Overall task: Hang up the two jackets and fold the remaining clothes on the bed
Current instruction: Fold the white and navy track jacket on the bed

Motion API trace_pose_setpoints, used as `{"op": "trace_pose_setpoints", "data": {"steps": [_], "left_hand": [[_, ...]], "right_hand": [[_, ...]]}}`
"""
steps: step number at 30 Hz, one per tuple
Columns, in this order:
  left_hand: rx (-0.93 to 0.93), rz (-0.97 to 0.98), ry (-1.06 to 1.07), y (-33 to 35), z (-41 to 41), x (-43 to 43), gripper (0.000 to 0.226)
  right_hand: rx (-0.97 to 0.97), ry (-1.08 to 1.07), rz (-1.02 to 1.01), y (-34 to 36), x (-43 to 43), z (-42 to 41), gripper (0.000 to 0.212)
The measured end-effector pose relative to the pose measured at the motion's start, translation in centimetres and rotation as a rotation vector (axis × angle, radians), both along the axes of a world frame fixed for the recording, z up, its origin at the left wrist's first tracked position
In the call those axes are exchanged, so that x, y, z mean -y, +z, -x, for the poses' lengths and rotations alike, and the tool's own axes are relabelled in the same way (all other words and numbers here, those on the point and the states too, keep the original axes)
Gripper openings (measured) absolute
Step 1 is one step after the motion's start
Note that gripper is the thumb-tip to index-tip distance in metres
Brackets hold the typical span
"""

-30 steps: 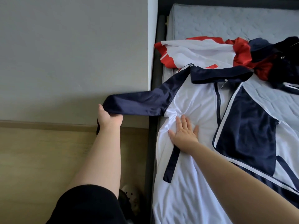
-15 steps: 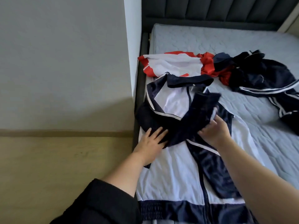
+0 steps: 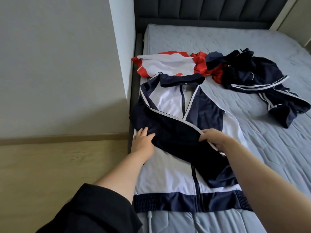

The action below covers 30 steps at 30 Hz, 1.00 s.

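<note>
We look down at a navy-and-white jacket (image 3: 170,179) spread flat on the bed (image 3: 252,115), our left hand (image 3: 143,142) pressing open-fingered on its folded navy sleeve (image 3: 175,133) while our right hand (image 3: 213,140) pinches the sleeve's white-piped edge. Farther off, at twelve o'clock, lies a red-and-white garment (image 3: 168,64); at two o'clock, a crumpled navy garment (image 3: 262,81).

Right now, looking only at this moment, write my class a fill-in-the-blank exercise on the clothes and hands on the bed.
1. The navy and white jacket lies flat with its zip facing ____.
2. The right hand pinches the folded navy ____ lying across the jacket's chest.
3. The left hand rests with fingers ____ on the jacket.
4. The garment beyond the collar is white and ____.

Missing words: up; sleeve; straight; red
</note>
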<state>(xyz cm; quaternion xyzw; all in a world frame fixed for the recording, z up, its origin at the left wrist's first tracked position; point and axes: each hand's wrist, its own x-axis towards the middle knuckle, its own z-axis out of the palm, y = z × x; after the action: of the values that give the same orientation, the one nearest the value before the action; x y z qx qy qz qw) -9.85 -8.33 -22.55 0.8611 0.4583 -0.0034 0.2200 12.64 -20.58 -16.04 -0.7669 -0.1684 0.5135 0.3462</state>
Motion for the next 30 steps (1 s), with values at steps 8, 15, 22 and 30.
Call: {"op": "trace_pose_setpoints", "data": {"steps": [8, 15, 22, 30], "left_hand": [[0.294, 0.064, 0.357, 0.4, -0.8, 0.0, 0.038], [0.773, 0.611, 0.797, 1.1, -2.0, -1.9, 0.05], [1.193, 0.958, 0.987, 0.7, -3.2, -4.8, 0.032], [1.426, 1.196, 1.033, -0.4, -2.8, -9.2, 0.02]], "right_hand": [[0.739, 0.559, 0.632, -1.5, 1.3, -0.3, 0.041], [1.036, 0.402, 0.238, -0.9, -3.0, 0.9, 0.03], [1.181, 0.493, -0.074, -2.5, -9.3, 4.1, 0.037], [1.552, 0.623, -0.14, -3.8, -18.8, 5.6, 0.025]]}}
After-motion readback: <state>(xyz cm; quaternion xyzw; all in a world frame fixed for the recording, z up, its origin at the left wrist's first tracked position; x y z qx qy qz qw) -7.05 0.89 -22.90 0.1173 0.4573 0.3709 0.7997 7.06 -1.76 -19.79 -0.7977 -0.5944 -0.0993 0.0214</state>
